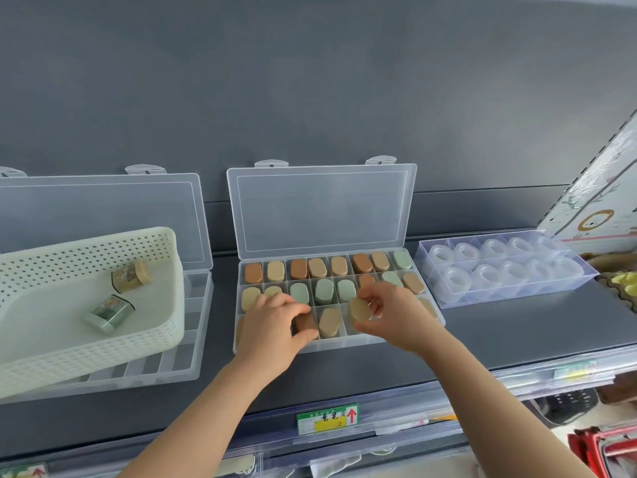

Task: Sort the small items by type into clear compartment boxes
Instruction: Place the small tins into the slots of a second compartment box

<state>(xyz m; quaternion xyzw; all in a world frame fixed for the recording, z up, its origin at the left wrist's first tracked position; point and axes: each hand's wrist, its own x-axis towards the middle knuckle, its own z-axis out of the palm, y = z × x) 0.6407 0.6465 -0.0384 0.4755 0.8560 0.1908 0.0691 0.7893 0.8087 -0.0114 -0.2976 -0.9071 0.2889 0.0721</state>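
On the near shelf edge a green-and-yellow paper label [327, 418] shows a red up-arrow, handwritten characters and a "2". Beyond it, the left hand [275, 326] pinches a brown oval tin [305, 324] in the front row of the open clear plastic compartment box [339, 343], and the right hand [396, 315] grips a tan oval tin [360, 310] above that row. Farther left, a white perforated plastic basket [162, 270] holds two small lidded tins [131, 276].

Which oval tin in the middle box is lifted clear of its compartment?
The tan tin pinched in the right hand, over the front row. The rest sit in compartments, including the brown tin that the left hand grips.
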